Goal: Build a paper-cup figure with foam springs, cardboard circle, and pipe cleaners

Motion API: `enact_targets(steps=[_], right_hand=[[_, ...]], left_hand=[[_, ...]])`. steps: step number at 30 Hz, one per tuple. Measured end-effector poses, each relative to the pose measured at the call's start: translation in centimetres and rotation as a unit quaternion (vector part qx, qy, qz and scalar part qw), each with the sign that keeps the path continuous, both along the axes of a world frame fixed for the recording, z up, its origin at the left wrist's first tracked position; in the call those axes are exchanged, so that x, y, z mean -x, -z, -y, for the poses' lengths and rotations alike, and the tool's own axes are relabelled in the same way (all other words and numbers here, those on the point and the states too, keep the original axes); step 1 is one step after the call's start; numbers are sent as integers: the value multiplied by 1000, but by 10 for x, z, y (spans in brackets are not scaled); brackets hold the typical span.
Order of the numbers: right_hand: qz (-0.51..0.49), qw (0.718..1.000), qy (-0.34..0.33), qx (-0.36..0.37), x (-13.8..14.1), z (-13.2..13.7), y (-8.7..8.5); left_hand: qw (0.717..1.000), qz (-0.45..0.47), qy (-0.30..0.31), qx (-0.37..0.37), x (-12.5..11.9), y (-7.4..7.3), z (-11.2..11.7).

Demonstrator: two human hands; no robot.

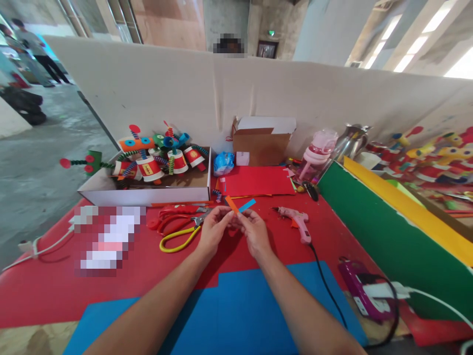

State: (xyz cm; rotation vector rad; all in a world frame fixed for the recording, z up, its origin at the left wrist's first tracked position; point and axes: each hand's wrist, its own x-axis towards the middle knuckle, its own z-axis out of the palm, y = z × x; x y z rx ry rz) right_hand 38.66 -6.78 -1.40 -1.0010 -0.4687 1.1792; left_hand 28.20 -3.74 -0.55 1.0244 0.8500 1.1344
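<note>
Both my hands meet over the red table cover (44,291), fingers pinched together. My left hand (213,230) pinches a short orange paper strip (231,203) and my right hand (254,232) pinches a blue paper strip (247,205); the two strips cross in a V above my fingertips. A blue paper sheet (229,315) lies under my forearms. Yellow-handled scissors (177,239) and red-handled scissors (173,213) lie just left of my left hand. A pink glue gun (298,221) rests to the right of my right hand, its black cord trailing toward me.
A white box (148,196) of paper-cup craft figures stands at the back left, a cardboard box (260,143) and red paper sheets (258,181) behind the hands. A pink bottle (318,153), green (388,236) and yellow (414,207) paper rolls and a purple device (356,286) fill the right. People stand far left.
</note>
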Motion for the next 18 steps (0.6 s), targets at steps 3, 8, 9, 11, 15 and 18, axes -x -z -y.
enact_targets(steps=[3,8,9,11,15,18], right_hand=[[-2,1000,-23,-9,2,1,1],[11,999,-34,-7,2,1,2],[15,999,-37,-4,2,2,1],[21,999,-43,5,2,3,-1],[32,998,-46,9,1,3,-4],[45,998,-39,11,0,2,-4]], left_hand=[[1000,-5,12,-5,-1,0,1],[1000,-12,5,-1,0,4,0],[1000,-14,6,-1,0,5,-1],[1000,-16,8,1,1,6,-2],[1000,-26,15,10,1,7,-5],[999,-30,19,15,0,7,-5]])
